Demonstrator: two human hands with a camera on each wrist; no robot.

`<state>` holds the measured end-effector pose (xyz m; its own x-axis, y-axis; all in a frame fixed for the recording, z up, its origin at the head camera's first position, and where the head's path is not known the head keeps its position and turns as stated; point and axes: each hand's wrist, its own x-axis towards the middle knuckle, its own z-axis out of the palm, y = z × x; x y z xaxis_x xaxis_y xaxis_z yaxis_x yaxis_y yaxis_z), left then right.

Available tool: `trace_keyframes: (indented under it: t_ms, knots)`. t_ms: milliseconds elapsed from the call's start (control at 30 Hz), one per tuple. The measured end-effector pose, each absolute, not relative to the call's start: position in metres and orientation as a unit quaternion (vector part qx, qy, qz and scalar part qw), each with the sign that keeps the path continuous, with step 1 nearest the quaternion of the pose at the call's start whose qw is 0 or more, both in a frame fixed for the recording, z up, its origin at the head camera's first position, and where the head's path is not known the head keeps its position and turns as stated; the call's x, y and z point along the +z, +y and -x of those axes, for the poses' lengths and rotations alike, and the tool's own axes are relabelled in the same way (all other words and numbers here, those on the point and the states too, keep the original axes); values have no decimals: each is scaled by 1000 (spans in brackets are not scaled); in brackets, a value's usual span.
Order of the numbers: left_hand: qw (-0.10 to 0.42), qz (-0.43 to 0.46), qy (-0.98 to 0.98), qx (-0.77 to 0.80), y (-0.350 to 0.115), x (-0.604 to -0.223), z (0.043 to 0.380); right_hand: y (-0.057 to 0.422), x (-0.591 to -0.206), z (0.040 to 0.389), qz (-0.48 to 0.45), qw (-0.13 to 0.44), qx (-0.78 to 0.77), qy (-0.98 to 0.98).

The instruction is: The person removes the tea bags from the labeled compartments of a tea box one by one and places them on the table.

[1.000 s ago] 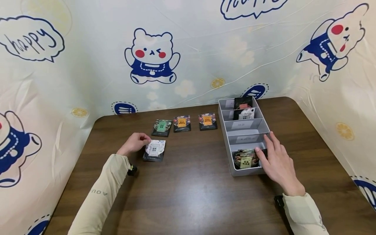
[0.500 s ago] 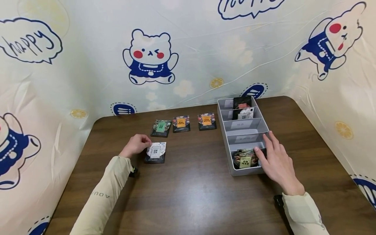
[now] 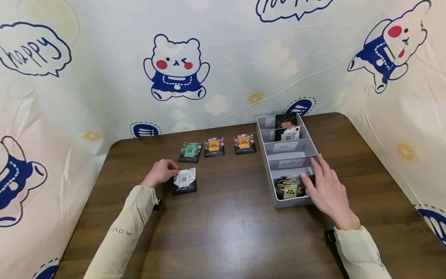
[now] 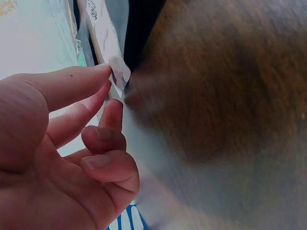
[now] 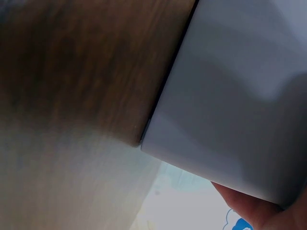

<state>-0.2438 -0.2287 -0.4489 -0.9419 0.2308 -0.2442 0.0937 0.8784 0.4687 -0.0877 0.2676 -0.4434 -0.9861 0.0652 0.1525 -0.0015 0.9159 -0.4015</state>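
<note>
Left hand [image 3: 161,171] pinches one white sachet [image 3: 184,180]; one green sachet [image 3: 189,152] lies at twelve o'clock, two orange sachets [image 3: 214,146] towards two; right hand [image 3: 329,192], spread, touches one tray [image 3: 290,202]

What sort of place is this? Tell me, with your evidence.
Probably a makeshift booth or work corner: cartoon-printed sheeting surrounds the wooden table on three sides, with a divided gray box and sachets on it.

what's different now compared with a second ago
The left hand has drawn the white-topped packet slightly nearer and to the right, straightening it a little. Nothing was newly grasped or let go. The right hand still rests on the grey box; the green-labelled packet and two orange-labelled packets haven't moved.
</note>
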Motion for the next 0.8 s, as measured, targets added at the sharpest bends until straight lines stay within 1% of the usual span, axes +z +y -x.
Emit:
trace_keyframes:
  t_ms: [400,800]
  knots:
    - [140,-84,957,239,-225,-442,246,268,-442,88,16,76,204,-976]
    - [120,-117,955,244,-207,-416,249,268,-443,88,14,80,205,-975]
